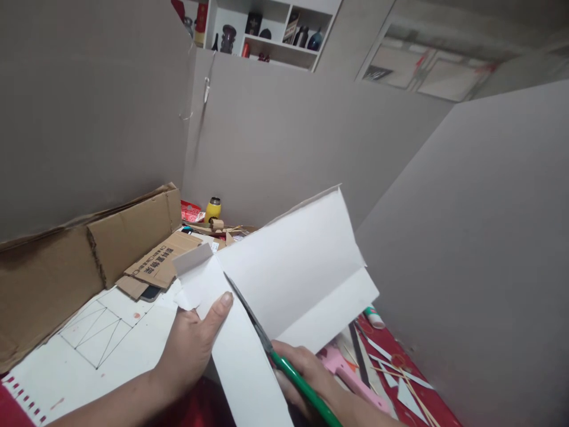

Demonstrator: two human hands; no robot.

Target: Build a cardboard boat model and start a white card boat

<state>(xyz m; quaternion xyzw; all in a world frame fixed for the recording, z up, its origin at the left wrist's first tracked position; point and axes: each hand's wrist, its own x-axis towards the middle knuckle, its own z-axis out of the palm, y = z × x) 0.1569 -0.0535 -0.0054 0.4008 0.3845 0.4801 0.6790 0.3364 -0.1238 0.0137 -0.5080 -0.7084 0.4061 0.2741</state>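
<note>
My left hand (195,335) grips a folded piece of white card (249,362) along its left part, thumb pressed on top. In my right hand (306,373) is a pair of scissors (288,370) with green handles. Their blades lie along a slit that runs through the white card, between the narrow strip near me and the larger folded panel (293,261) beyond. At the far end of the slit the two parts seem to meet. My right fingers are partly hidden behind the handles and the card.
Brown cardboard (133,237) stands along the left, beside a white sheet (53,379) with drawn lines. A yellow bottle (213,210) is at the back. A pink tool (351,376), thin sticks (413,388) and white scraps lie on the red cloth (438,403) at right. Grey partitions surround the table.
</note>
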